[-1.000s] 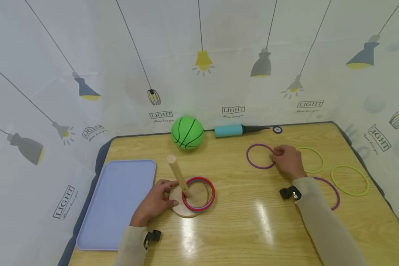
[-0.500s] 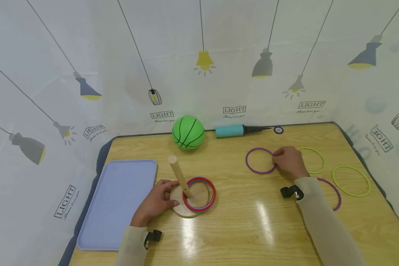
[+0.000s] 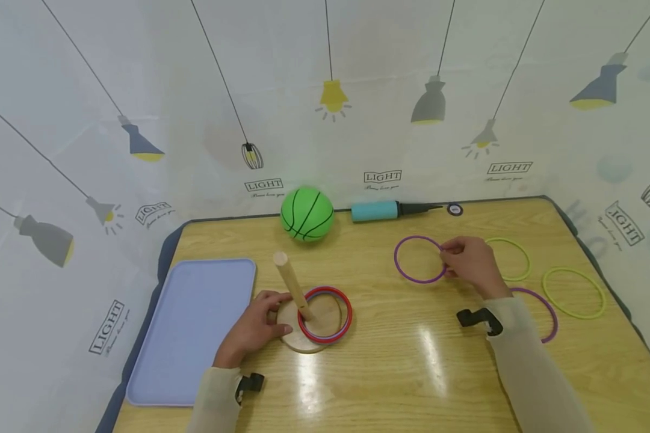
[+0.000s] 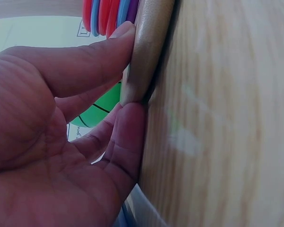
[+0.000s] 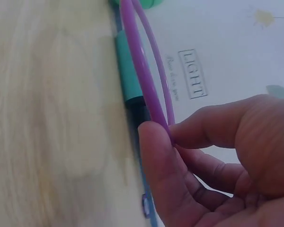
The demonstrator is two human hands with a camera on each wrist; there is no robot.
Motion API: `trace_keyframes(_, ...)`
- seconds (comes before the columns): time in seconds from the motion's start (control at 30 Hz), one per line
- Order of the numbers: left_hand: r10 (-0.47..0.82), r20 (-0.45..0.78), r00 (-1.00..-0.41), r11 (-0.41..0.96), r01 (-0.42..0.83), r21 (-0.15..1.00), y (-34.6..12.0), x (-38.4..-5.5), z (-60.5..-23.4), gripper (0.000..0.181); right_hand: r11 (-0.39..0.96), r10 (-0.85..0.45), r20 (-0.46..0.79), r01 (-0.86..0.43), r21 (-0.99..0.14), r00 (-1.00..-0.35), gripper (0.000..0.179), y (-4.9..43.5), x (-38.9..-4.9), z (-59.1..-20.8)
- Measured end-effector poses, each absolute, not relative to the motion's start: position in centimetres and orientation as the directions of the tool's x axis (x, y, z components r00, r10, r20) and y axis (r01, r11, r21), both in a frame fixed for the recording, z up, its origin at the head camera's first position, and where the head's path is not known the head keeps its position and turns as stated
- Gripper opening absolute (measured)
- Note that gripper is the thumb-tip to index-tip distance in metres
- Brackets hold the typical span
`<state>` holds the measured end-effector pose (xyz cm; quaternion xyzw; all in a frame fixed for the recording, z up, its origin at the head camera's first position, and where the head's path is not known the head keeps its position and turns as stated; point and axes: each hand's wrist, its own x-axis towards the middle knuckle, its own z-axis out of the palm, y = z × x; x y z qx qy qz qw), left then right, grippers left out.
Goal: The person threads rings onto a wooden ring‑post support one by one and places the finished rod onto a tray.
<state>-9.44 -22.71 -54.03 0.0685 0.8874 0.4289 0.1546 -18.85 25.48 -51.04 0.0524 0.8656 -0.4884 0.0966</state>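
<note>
- While left hand [image 3: 253, 326] pinches round wooden base [image 3: 321, 320], right hand [image 3: 472, 263] pinches raised purple ring [image 5: 141, 61].
- Ring: probably light, stiff, slightly slick; best held by its rim.

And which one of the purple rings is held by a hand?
The purple ring pinched by the right hand; a second purple ring lies partly hidden by the right sleeve, and a third is stacked on the wooden base.

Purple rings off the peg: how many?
2. One purple ring is pinched in the right hand; a second purple ring lies on the table, partly covered by the right forearm. The arm could hide more.
</note>
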Motion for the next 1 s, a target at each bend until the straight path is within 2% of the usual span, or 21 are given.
trace_keyframes(0.43,0.261,-0.203,-0.944,0.634,0.009,0.774,-22.7,-9.5,-53.8,0.064,0.472,-0.031,-0.071,0.048,-0.881,-0.997,0.032,23.6,-16.0,-45.7)
trace_keyframes(1.0,0.267,-0.217,-0.939,0.626,-0.002,0.780,-22.9,-9.5,-54.1,0.065,0.383,-0.063,0.114,-0.130,-0.915,-0.991,0.026,19.4,-13.5,-39.7)
